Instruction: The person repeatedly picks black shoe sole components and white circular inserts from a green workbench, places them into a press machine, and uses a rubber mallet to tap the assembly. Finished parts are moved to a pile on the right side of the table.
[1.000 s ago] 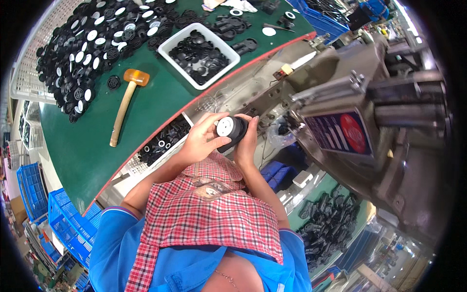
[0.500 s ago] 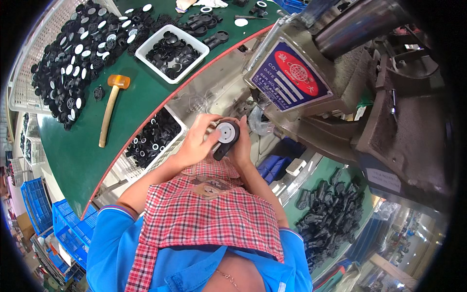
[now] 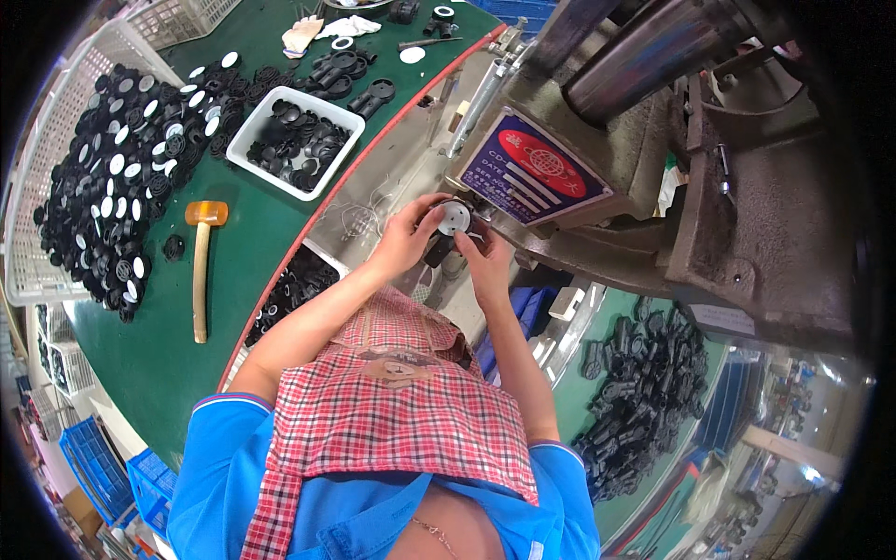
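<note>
The left hand (image 3: 408,238) and the right hand (image 3: 487,266) have one shared grip, closed on a black plastic part (image 3: 441,248); its white disc (image 3: 455,217) faces up. Near, to the right of this grip, stands a grey metal machine (image 3: 639,140). To the left, on the green desk (image 3: 159,373), is a white tray (image 3: 266,177) with small black pieces (image 3: 299,142), and farther left, an orange-headed mallet (image 3: 202,263).

Bright light puts a sheen on the metal cylinder (image 3: 644,67), while edges bow toward a blackened rim.
</note>
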